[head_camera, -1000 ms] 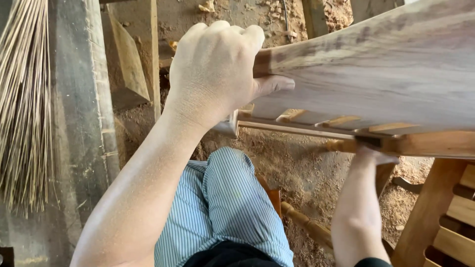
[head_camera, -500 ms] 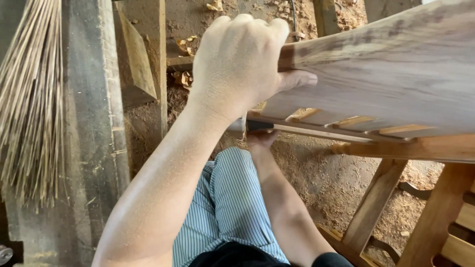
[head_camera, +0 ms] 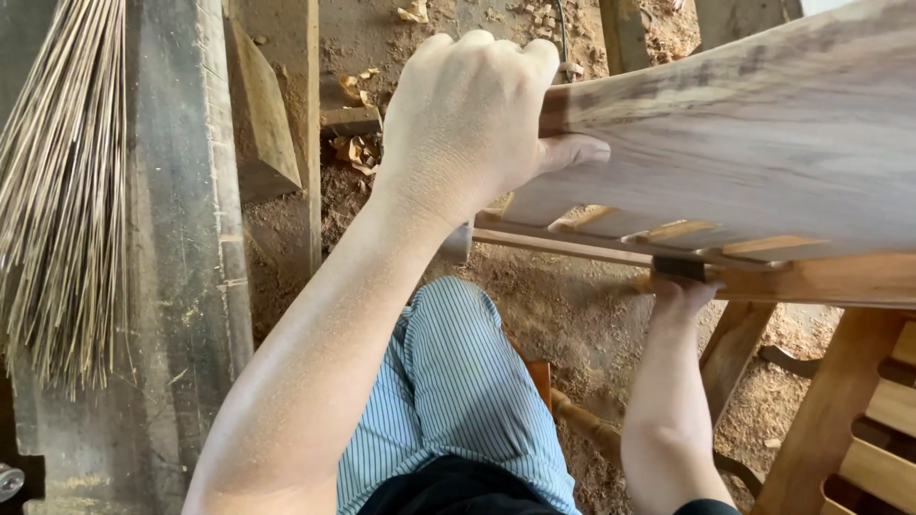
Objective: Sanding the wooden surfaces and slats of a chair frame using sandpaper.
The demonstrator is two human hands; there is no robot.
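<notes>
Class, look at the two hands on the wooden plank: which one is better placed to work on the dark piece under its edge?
Probably the right hand: it already reaches the dark piece beneath the plank, while the left hand grips the plank's end.

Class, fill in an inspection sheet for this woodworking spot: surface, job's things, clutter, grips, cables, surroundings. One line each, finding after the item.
Surface: dirt floor covered in sawdust.
Job's things: wide board lying across a wooden frame with slats beneath.
Clutter: wood chips and offcuts on the floor.
Grips: left hand clasps the board's end, dusted with sawdust; right hand reaches up under the frame, its grip partly hidden.
Cables: one thin dark line on the floor at the top; cannot tell if it is a cable.
Surroundings: broom bristles at left, upright timber post, striped trouser leg below.
</notes>
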